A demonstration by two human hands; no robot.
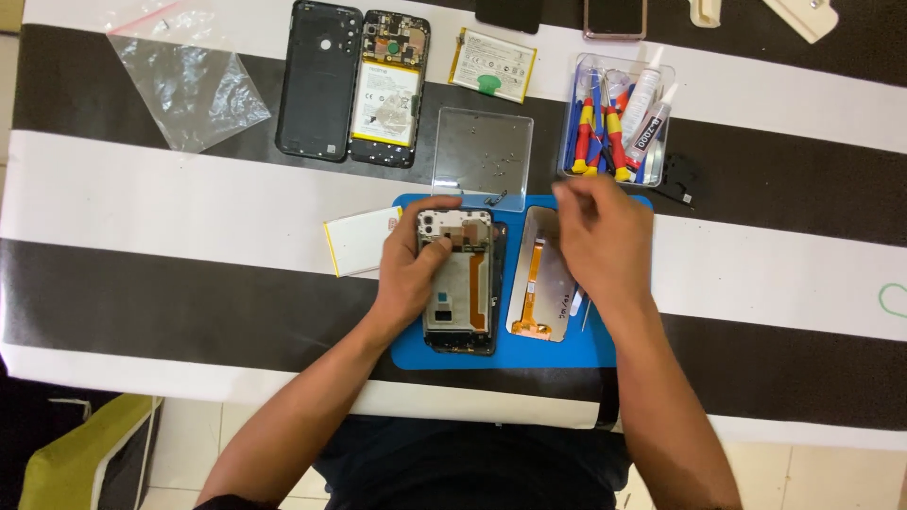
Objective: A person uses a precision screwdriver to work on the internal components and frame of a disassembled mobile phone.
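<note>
Two phones lie opened on our striped table (pixel 142 198), and we work on the nearer one. Our left hand (pixel 411 269) is wrapped around the opened phone frame (pixel 460 283), thumb on one edge and fingers curled over the top, pinning it upright on the blue mat (pixel 501 354). Our right hand (pixel 600 231) hovers just beside it, above a detached screen panel (pixel 539 279) lying on the same mat; its fingertips are pinched together (we cannot tell whether anything small sits between them, as the hand is blurred). Just beyond the mat rests a clear plastic lid (pixel 482 156) dotted with tiny screws, and near it a clear tool box (pixel 619 123) with red-and-yellow screwdrivers and glue tubes. Farther back lie a second disassembled phone (pixel 387 90), its black back cover (pixel 319 80), and a loose battery (pixel 491 64).
</note>
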